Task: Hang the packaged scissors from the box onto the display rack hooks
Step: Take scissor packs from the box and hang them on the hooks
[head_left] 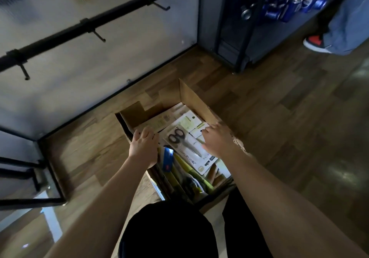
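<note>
An open cardboard box point(191, 95) stands on the wooden floor, filled with carded packages. On top lies a pack of black-handled scissors point(186, 143) on a white card. My left hand point(143, 145) is at the box's left side with its fingers curled over the packages there. My right hand point(217, 139) reaches in from the right, fingertips on the white cards beside the scissors pack; its grip is not plain. The display rack's black rail point(111, 13) runs across the upper left with three bare hooks point(98, 35).
A frosted panel backs the rack, and its black frame meets the floor left of the box. A dark shelf unit point(259, 27) with blue cans stands at the upper right. Another person's leg and red shoe point(317, 42) are at the far right.
</note>
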Demonstrator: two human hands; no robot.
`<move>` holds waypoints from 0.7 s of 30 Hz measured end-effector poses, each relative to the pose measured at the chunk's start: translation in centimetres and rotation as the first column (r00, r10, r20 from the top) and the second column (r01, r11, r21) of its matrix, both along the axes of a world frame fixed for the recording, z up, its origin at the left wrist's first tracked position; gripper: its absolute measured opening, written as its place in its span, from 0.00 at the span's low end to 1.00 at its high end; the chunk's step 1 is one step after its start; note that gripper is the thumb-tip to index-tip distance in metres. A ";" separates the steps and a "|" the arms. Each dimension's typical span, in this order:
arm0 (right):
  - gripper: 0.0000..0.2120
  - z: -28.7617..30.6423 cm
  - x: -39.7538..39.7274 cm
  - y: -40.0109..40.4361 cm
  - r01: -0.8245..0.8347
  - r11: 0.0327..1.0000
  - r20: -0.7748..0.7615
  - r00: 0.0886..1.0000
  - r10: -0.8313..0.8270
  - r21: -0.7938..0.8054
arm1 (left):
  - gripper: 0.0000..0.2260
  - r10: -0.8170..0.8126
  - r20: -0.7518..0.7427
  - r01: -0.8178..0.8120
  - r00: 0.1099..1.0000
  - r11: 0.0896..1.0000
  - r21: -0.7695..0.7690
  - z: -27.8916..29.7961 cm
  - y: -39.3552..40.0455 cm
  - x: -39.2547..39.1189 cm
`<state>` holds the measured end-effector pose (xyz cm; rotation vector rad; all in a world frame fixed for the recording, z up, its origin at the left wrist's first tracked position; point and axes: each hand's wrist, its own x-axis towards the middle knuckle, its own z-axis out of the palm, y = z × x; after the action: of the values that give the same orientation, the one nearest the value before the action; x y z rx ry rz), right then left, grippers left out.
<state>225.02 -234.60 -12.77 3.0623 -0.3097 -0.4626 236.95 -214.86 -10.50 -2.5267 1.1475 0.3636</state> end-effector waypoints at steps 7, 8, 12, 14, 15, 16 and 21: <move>0.17 -5.2 0.8 0.4 0.037 0.998 -0.026 0.999 -0.036 0.042 | 0.34 -0.098 -0.076 0.104 0.992 0.992 0.071 -4.0 -0.7 0.5; 0.18 -5.4 0.6 0.3 0.061 0.996 -0.041 0.997 -0.058 0.058 | 0.34 -0.104 -0.086 0.111 0.991 0.991 0.080 -4.6 -0.8 0.5; 0.20 -6.0 -0.6 -0.4 0.196 0.977 -0.125 0.975 -0.185 0.083 | 0.35 -0.138 -0.107 0.150 0.985 0.982 0.113 -6.6 -1.1 0.3; 0.22 -6.4 -1.2 -0.5 0.295 0.944 -0.207 0.943 -0.262 0.149 | 0.36 -0.146 -0.137 0.162 0.980 0.980 0.113 -7.3 -1.3 0.2; 0.25 -6.8 -1.4 -0.6 0.353 0.913 -0.265 0.918 -0.295 0.206 | 0.37 -0.153 -0.145 0.171 0.977 0.979 0.116 -7.5 -1.3 0.1; 0.28 -7.0 -1.6 -0.8 0.410 0.875 -0.323 0.890 -0.322 0.259 | 0.37 -0.163 -0.146 0.181 0.976 0.976 0.118 -7.7 -1.3 0.0; 0.26 -7.4 -2.5 -1.7 0.494 0.813 -0.425 0.836 -0.347 0.308 | 0.29 -0.207 -0.022 0.208 0.978 0.974 0.089 -8.2 -1.4 -0.4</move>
<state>222.56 -236.29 -20.13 3.1783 -1.0202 -1.2262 236.56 -216.22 -18.73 -2.3033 1.3533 0.3688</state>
